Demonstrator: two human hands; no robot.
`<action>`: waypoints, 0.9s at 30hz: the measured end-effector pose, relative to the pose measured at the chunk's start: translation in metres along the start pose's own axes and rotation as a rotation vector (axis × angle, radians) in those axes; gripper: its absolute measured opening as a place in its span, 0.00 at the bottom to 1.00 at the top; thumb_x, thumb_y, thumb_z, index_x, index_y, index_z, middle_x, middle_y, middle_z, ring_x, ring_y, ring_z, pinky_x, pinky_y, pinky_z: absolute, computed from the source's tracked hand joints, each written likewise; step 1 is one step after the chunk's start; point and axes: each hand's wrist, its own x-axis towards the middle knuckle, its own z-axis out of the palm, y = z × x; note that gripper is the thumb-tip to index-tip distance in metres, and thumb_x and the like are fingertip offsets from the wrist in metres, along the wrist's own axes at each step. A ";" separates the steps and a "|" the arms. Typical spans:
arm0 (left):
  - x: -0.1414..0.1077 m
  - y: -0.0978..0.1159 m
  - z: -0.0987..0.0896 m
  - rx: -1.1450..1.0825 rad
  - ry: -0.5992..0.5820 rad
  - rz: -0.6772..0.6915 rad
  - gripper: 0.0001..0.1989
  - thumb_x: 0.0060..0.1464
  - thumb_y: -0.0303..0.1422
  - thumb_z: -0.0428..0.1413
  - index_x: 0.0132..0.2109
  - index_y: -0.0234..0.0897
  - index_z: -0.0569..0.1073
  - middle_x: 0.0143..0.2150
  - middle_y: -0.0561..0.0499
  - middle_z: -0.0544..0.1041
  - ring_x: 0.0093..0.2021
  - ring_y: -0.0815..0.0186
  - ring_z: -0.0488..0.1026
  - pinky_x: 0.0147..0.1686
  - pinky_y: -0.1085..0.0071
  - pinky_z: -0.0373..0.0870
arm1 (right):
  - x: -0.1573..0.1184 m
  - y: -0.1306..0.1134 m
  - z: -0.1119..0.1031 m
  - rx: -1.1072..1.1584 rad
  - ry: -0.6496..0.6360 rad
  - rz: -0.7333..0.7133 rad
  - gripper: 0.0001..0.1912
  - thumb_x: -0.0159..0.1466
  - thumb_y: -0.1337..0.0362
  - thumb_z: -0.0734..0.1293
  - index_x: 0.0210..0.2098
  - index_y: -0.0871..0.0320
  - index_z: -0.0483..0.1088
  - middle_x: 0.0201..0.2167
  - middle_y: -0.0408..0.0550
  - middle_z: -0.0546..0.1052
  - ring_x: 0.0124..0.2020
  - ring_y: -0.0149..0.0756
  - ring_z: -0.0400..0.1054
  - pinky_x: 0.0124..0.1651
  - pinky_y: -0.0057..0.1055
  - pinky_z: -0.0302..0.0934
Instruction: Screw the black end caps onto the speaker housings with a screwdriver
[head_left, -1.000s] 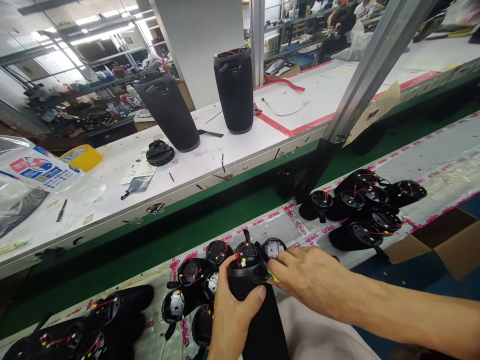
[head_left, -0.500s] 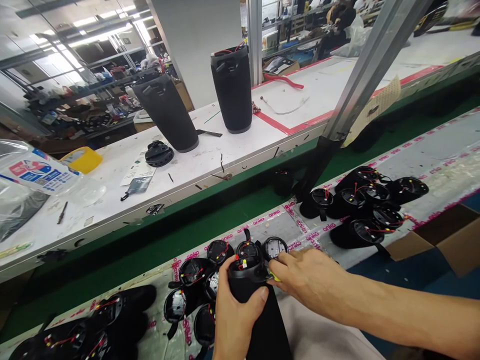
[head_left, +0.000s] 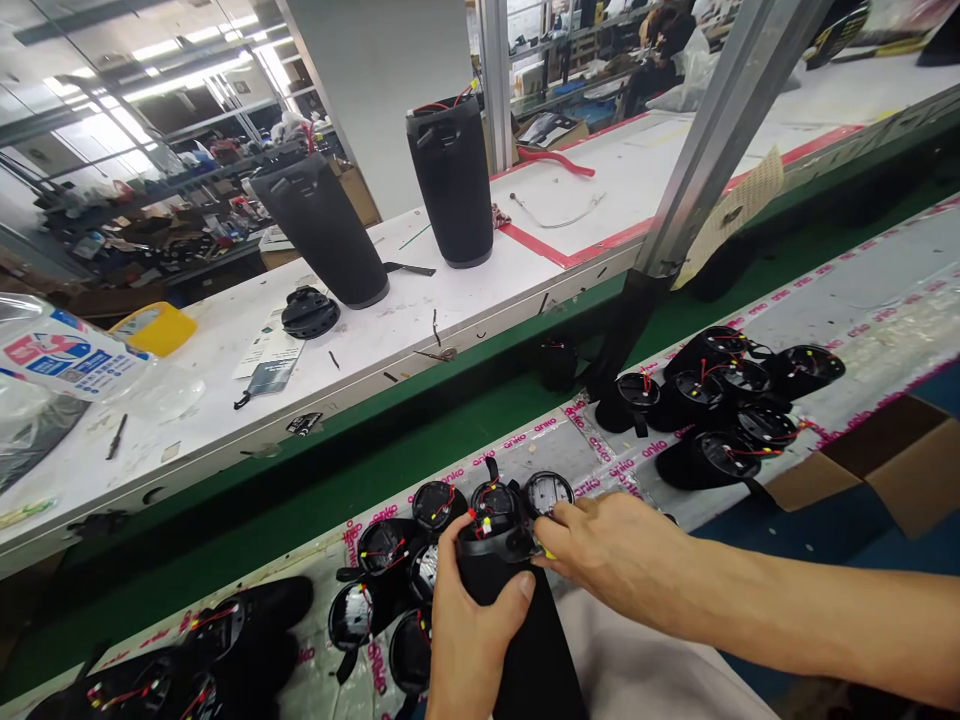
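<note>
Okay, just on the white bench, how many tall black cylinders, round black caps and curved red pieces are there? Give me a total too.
Tall black cylinders: 2
Round black cap: 1
Curved red piece: 1
Total: 4

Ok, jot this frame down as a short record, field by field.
Left hand: around the top of a black cylinder
Right hand: at its rim, pinching a yellow item, mostly hidden
Nearby: open cylinders with red wires
White bench: two black tubes, round black part, plastic bottle
</note>
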 end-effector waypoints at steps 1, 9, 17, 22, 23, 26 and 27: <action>-0.001 0.001 0.001 0.010 0.006 -0.005 0.36 0.41 0.43 0.67 0.58 0.40 0.70 0.55 0.43 0.81 0.58 0.46 0.76 0.62 0.49 0.67 | 0.000 0.001 -0.001 -0.002 -0.006 -0.004 0.12 0.70 0.60 0.71 0.37 0.53 0.63 0.26 0.43 0.75 0.21 0.37 0.67 0.23 0.40 0.32; -0.003 0.005 0.006 0.087 0.052 0.006 0.35 0.44 0.41 0.63 0.60 0.37 0.69 0.58 0.37 0.79 0.63 0.43 0.73 0.65 0.45 0.63 | 0.002 0.005 0.004 0.012 -0.027 -0.062 0.11 0.70 0.62 0.71 0.37 0.54 0.64 0.26 0.43 0.74 0.22 0.35 0.66 0.23 0.41 0.31; 0.010 -0.012 0.002 0.167 0.072 0.042 0.36 0.44 0.46 0.64 0.59 0.37 0.70 0.56 0.37 0.79 0.60 0.41 0.74 0.64 0.43 0.64 | 0.009 0.010 -0.002 0.006 -0.019 -0.124 0.11 0.75 0.57 0.66 0.39 0.55 0.64 0.27 0.44 0.74 0.24 0.36 0.68 0.23 0.40 0.32; 0.021 -0.022 -0.009 0.102 -0.074 0.088 0.38 0.46 0.48 0.66 0.62 0.36 0.70 0.59 0.36 0.78 0.62 0.40 0.73 0.67 0.42 0.59 | 0.009 0.015 -0.001 0.035 0.041 -0.122 0.12 0.78 0.56 0.60 0.38 0.54 0.62 0.26 0.43 0.73 0.21 0.34 0.64 0.24 0.39 0.32; 0.022 -0.022 -0.010 0.094 -0.077 0.089 0.38 0.47 0.47 0.66 0.62 0.36 0.70 0.60 0.35 0.77 0.63 0.40 0.72 0.68 0.42 0.58 | 0.008 0.015 -0.001 0.040 0.046 -0.117 0.12 0.78 0.56 0.60 0.38 0.54 0.62 0.26 0.42 0.73 0.21 0.34 0.64 0.24 0.38 0.32; 0.017 -0.017 -0.008 0.100 -0.044 0.084 0.39 0.46 0.46 0.65 0.63 0.35 0.69 0.63 0.35 0.75 0.66 0.40 0.69 0.70 0.42 0.54 | 0.006 0.012 -0.001 0.049 0.047 -0.095 0.12 0.77 0.55 0.62 0.38 0.54 0.62 0.26 0.42 0.73 0.22 0.34 0.65 0.25 0.39 0.32; 0.015 -0.014 -0.007 0.109 -0.026 0.083 0.39 0.45 0.45 0.65 0.63 0.35 0.68 0.63 0.34 0.74 0.67 0.40 0.68 0.71 0.42 0.54 | 0.005 0.011 -0.001 0.053 0.050 -0.090 0.12 0.77 0.55 0.62 0.38 0.54 0.62 0.26 0.42 0.74 0.22 0.34 0.65 0.25 0.39 0.32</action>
